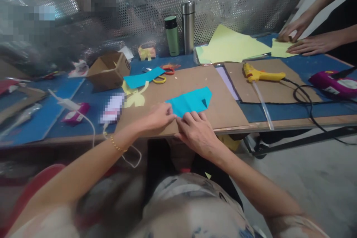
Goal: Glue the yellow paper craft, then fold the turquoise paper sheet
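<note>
A folded sheet of blue paper (189,100) lies on a brown cardboard sheet (228,113) in front of me. My left hand (160,117) pinches the paper's near left corner between thumb and fingers. Along its near edge rests my right hand (196,130), fingers bent over the paper and thumb tucked beneath or beside it. A small dark triangular fold shows at the paper's right end. Just beyond the left hand are yellow paper scraps (136,99) and a blue paper strip (143,77), which partly covers a pair of scissors (160,79).
A yellow glue gun (263,74) with a cord sits on cardboard at right, near a purple device (334,83). Behind stand a green bottle (172,39) and a steel flask (189,28). Left are a cardboard box (107,72) and phone (113,107). Another person's hands (304,41) press yellow paper.
</note>
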Demonstrator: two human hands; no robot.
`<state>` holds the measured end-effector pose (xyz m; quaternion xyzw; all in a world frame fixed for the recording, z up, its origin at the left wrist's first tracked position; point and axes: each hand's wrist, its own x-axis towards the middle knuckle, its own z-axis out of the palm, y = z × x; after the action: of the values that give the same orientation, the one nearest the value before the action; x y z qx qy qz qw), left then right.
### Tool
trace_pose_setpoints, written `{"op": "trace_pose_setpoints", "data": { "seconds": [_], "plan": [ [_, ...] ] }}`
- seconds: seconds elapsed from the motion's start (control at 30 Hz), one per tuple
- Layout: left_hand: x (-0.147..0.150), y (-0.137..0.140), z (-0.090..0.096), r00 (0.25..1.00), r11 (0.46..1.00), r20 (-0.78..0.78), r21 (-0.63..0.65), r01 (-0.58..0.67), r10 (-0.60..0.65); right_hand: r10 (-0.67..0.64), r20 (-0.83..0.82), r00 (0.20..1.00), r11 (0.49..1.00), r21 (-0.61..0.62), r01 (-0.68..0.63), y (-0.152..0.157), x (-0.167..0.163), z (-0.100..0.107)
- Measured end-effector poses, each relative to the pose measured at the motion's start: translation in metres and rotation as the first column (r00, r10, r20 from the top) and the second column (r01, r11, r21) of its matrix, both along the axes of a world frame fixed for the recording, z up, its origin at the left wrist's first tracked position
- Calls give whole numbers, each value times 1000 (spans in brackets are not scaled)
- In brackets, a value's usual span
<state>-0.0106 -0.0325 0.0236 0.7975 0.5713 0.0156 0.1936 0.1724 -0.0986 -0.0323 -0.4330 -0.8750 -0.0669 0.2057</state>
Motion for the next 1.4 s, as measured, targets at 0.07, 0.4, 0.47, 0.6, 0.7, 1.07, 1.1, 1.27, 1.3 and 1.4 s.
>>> {"op": "trace_pose_setpoints", "data": {
  "seconds": [0.07, 0.4, 0.47, 0.6, 0.7, 1.07, 1.1, 1.27, 1.3, 1.4],
  "plan": [
    [-3, 1, -2, 1000, 1000, 20, 0, 13, -13, 2, -9, 1000, 1000, 5, -2, 0, 0, -1],
    [-18, 11, -2, 1000, 1000, -4, 18, 12, -11, 8, -6, 1000, 1000, 26, -8, 0, 1, -2],
    [-23, 13, 1, 1000, 1000, -26, 23, 7, -6, 9, -6, 1000, 999, 36, -9, 0, 1, -3],
    [-28, 13, 8, 996, 999, -83, 22, -30, 32, -2, -14, 1000, 999, 49, 3, -1, 0, -4],
    [-21, 5, 8, 988, 987, -148, 162, -12, 37, -4, -11, 1000, 999, 53, 5, -1, -1, -5],
    [4, 11, -7, 996, 992, -66, 114, -48, 56, 0, 7, 1000, 998, 57, 0, -1, 0, -5],
    [2, 14, -7, 994, 989, -79, 133, -64, 75, -1, 4, 1000, 999, 53, 1, -1, 0, -5],
    [-3, 7, -9, 978, 938, -195, 345, 2, 70, -5, 3, 1000, 999, 36, 5, 0, 1, -3],
    [-3, 0, -11, 975, 903, -217, 425, 58, 39, -4, 5, 1000, 999, 38, 4, 1, 1, -1],
    [-7, -28, -23, 969, 803, -186, 547, 237, -160, 9, -3, 1000, 999, 47, -9, 2, 0, 2]
  ]
}}
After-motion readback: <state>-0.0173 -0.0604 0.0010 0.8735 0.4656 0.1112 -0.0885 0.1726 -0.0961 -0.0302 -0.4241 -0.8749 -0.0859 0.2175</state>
